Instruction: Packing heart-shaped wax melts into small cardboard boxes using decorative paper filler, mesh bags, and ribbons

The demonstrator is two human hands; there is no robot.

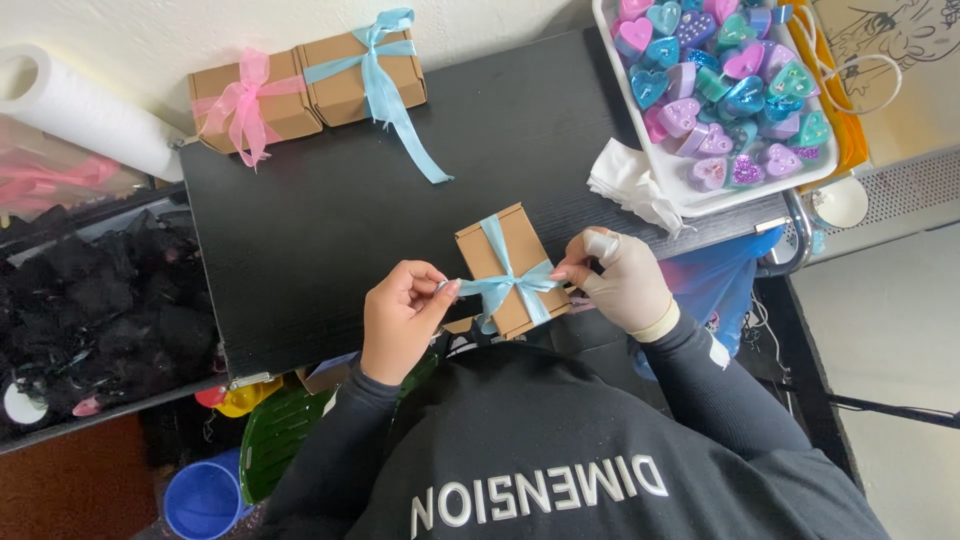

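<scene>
Small kraft cardboard box [505, 262] sits at the near edge of the black tabletop [330, 220], directly ahead of the person's chest. Its long axis runs away from the person, tilted slightly off square. Light blue ribbon [500, 285] crosses the box lengthwise and across, the crossing toward its near end.

Left hand [400, 315], bare, sits just left of the box; its grip is pinched together on a ribbon tail at the box's near-left corner. Right hand [620, 275], in a pale glove, sits just right of the box; its grip is closed on the other ribbon tail at the box's right side. Both tails leave the crossing in opposite directions, roughly square to the box's long axis. Both hands about equally near the box.

Beyond the box, at the tabletop's far-left edge: two finished boxes side by side, one with a pink bow [245, 100], one with a blue bow [378, 65]. Far right of the box: white tray [690, 200] of heart-shaped pieces in pink, purple, teal.
</scene>
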